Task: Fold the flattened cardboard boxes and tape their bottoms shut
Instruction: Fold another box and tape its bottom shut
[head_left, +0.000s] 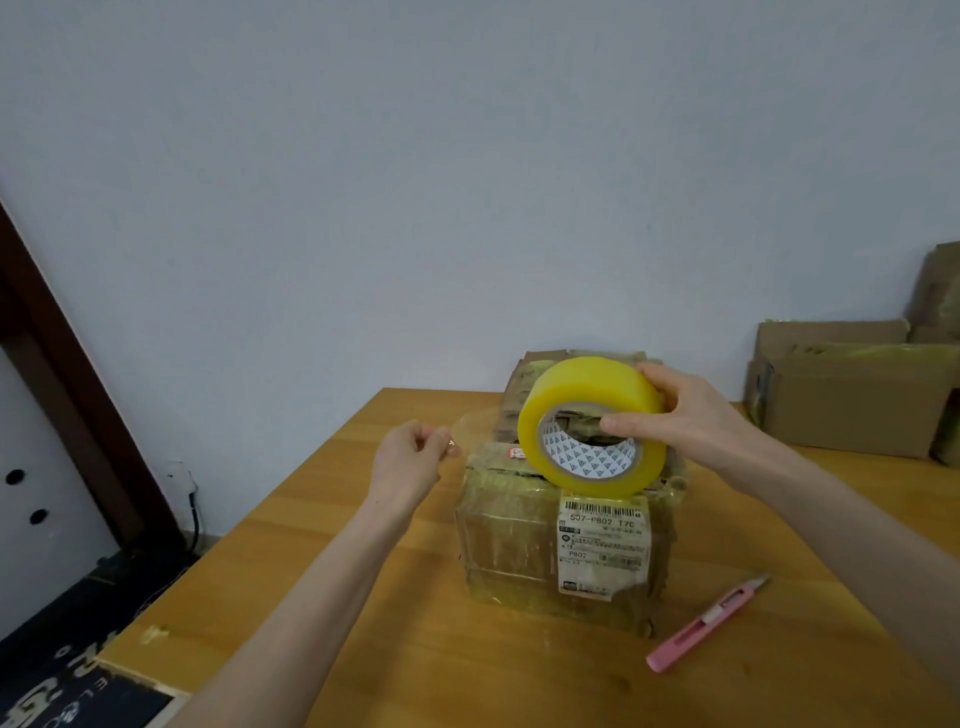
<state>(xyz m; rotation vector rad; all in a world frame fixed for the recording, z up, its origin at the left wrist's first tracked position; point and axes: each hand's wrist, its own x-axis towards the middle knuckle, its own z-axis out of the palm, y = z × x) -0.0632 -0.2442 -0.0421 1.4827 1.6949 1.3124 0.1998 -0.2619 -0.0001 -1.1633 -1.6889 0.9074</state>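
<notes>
While the folded box (519, 545) stands at frame centre, taping looks unfinished: right hand (691, 415) fingers curl round the tape roll (587, 395) above it, left hand (410, 462) pinches the free tape end (478, 423). Taped boxes (852, 405) sit at right edge.

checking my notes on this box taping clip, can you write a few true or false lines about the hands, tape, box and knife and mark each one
1. The right hand holds the roll of tape over the box. True.
2. The left hand lies flat on the table. False: it is raised and pinches the loose end of the tape.
3. The pink knife lies on the table to the right of the box. True.
4. The box has no label. False: a white label with a barcode is stuck on its near side.
</notes>
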